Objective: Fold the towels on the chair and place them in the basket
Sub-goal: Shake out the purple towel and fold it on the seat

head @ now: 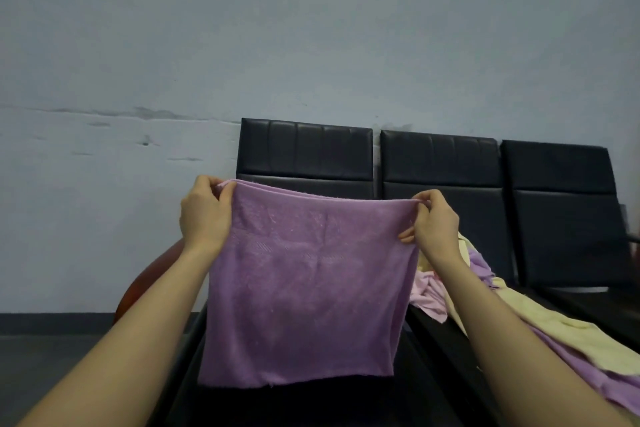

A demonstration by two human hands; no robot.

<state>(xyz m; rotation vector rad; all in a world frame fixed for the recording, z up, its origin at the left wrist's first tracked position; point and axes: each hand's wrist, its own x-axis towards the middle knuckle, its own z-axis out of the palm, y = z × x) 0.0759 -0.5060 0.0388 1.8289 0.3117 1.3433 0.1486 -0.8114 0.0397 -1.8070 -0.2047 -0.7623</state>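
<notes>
Two hands hold a purple towel (304,288) up in front of a row of black padded seats. The left hand (204,215) pinches the towel's upper left corner between thumb and fingers, and the right hand (434,225) pinches the upper right corner the same way, fingers curled over the edge. The towel's top edge shows more than one layer, so it looks doubled over, and it hangs down as a rough square with its lower edge just above the dark seat of the leftmost chair (304,152). Both bare forearms reach in from the bottom corners of the view.

To the right, on the next seat of the row, lies a loose heap of unfolded towels: a pale pink towel (427,298) nearest the held one, a cream yellow towel (554,333) spread toward the lower right, and more purple cloth (481,262) mixed among them. The right forearm crosses in front of this heap.

A reddish-brown rounded object (152,270) shows behind the left forearm; what it is cannot be told. Behind the seats stands a pale grey wall (311,28) with scuff marks, above a dark floor
</notes>
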